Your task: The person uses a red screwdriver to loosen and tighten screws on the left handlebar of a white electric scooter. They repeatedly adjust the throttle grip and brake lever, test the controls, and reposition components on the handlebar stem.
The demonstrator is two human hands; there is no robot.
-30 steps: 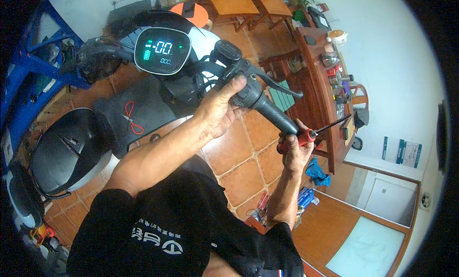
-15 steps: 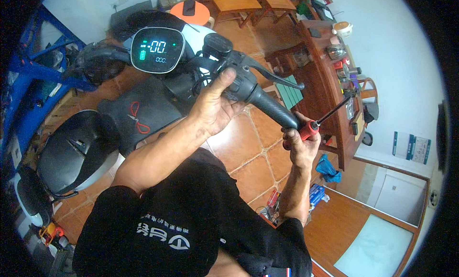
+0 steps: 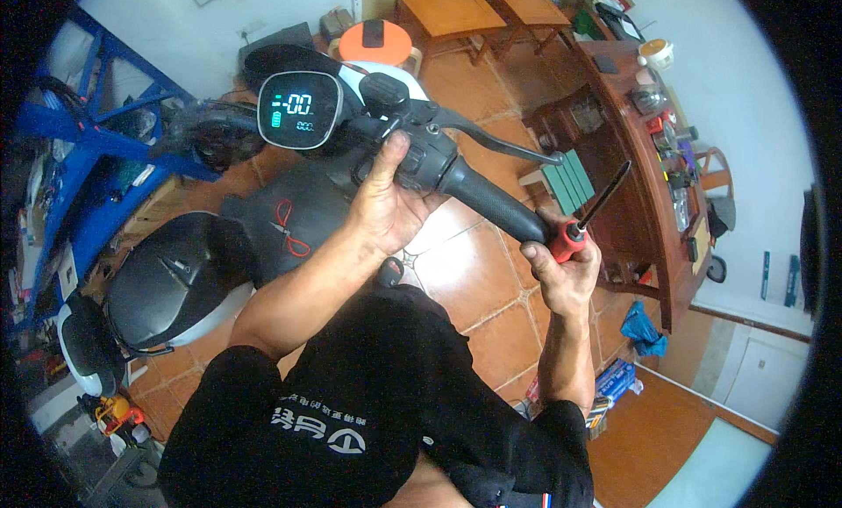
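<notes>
Head: textured, cylindrical grip (image 3: 495,205); red-handled screwdriver (image 3: 574,233)

Slanted red-handled screwdriver (image 3: 572,236) near end of black handlebar grip (image 3: 493,201)

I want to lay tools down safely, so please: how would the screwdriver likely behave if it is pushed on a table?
The screwdriver would likely stay stiff: its shaft looks straight and metallic. It may roll, as its red handle seems rounded, though the right hand partly hides it.
</notes>
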